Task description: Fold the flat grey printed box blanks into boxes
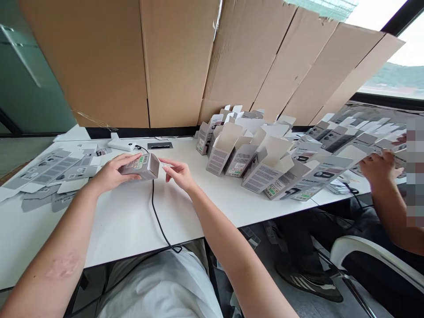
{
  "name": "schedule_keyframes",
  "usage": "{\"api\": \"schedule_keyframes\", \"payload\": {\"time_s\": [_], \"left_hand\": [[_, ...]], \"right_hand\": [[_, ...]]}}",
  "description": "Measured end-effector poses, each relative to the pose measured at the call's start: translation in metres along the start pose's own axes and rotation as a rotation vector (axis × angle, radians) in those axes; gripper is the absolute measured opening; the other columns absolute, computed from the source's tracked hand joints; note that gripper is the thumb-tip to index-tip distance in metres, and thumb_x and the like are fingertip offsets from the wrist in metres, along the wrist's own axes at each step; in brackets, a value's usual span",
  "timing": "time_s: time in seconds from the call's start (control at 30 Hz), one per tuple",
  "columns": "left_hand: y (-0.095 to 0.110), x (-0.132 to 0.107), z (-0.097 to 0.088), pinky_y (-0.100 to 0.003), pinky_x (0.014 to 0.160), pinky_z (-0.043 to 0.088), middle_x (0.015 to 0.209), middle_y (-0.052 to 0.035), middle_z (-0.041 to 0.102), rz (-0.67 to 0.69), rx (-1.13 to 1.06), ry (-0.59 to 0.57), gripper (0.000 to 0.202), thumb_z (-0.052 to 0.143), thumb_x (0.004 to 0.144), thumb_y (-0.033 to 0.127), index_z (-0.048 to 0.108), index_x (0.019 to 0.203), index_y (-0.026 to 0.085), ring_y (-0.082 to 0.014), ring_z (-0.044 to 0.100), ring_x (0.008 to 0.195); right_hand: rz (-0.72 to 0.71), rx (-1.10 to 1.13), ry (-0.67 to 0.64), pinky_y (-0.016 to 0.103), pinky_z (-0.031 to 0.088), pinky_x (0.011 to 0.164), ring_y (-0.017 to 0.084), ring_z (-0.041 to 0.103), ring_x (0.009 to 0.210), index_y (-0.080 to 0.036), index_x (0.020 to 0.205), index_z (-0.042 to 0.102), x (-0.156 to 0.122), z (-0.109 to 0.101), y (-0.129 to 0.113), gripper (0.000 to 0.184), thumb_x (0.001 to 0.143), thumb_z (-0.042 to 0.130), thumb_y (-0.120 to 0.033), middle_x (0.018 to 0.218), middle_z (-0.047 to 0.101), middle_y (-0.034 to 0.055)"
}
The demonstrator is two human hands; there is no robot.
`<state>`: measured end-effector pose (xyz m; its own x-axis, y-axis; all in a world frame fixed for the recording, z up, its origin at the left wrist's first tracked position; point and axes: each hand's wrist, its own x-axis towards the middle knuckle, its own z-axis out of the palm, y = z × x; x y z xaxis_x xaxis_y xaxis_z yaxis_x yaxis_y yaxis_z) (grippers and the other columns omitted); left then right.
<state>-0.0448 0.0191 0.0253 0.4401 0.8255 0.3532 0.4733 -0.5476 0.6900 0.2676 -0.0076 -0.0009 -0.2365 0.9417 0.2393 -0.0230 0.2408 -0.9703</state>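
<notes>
My left hand (pixel 116 173) is closed around a small grey and white carton (pixel 141 167), held tilted just above the white table. The thumb lies along its near side and the fingers along its far side. At the carton's right end is my right hand (pixel 180 174), with its index finger stretched to the edge and its thumb a little apart below. It does not grip the carton. A black cable (pixel 155 207) runs from behind the carton down over the table's front edge.
Flat unfolded cartons (pixel 56 170) lie at the left. Several standing cartons with raised flaps (pixel 251 150) crowd the right of the table (pixel 132 229). Behind stand cardboard panels (pixel 175 62). A co-worker's hand (pixel 379 165) is among more cartons at far right, near a chair (pixel 374 251).
</notes>
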Motion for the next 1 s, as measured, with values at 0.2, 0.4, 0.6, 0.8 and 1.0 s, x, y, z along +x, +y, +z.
{"api": "schedule_keyframes", "payload": {"time_s": [0.2,0.4,0.6,0.8,1.0], "left_hand": [[0.004,0.001,0.002,-0.052,0.126,0.055,0.149,-0.0105,0.071,-0.028,-0.029,-0.018,0.100,0.086,0.084,0.091,0.070,0.165,0.035,-0.0367,0.067,0.138],[0.005,0.001,0.005,-0.051,0.127,0.053,0.152,-0.0092,0.070,-0.013,-0.042,-0.002,0.094,0.088,0.085,0.087,0.071,0.164,0.038,-0.0367,0.066,0.140],[0.008,0.000,0.004,-0.052,0.128,0.053,0.153,-0.0077,0.070,-0.036,0.007,-0.012,0.098,0.084,0.084,0.093,0.068,0.166,0.041,-0.0371,0.066,0.141],[0.003,-0.001,0.001,-0.053,0.124,0.054,0.156,-0.0076,0.070,-0.105,0.109,-0.014,0.104,0.084,0.076,0.100,0.072,0.161,0.041,-0.0387,0.067,0.140],[-0.001,0.000,0.005,-0.064,0.124,0.051,0.141,-0.0141,0.075,-0.218,0.285,-0.069,0.096,0.091,0.073,0.089,0.081,0.150,0.032,-0.0461,0.064,0.137]], "right_hand": [[-0.017,-0.026,0.005,0.035,0.056,0.069,0.018,0.063,0.062,-0.023,0.144,0.087,0.002,-0.002,0.005,0.077,0.089,0.084,-0.077,0.070,0.069,0.0003],[-0.025,-0.057,0.012,0.036,0.056,0.070,0.018,0.062,0.062,-0.024,0.146,0.086,0.001,-0.003,0.005,0.074,0.091,0.083,-0.074,0.068,0.067,-0.0012],[-0.004,-0.040,0.006,0.037,0.057,0.070,0.018,0.061,0.061,-0.023,0.146,0.086,0.002,-0.002,0.007,0.076,0.089,0.085,-0.074,0.064,0.064,-0.0019],[0.073,-0.147,-0.017,0.035,0.057,0.070,0.016,0.063,0.063,-0.024,0.149,0.084,-0.002,-0.003,0.001,0.076,0.089,0.089,-0.070,0.085,0.079,0.0043],[-0.298,-0.192,0.557,0.034,0.050,0.052,0.011,0.053,0.056,-0.022,0.133,0.086,-0.016,-0.039,-0.050,0.065,0.109,0.062,-0.077,0.133,0.082,0.0174]]}}
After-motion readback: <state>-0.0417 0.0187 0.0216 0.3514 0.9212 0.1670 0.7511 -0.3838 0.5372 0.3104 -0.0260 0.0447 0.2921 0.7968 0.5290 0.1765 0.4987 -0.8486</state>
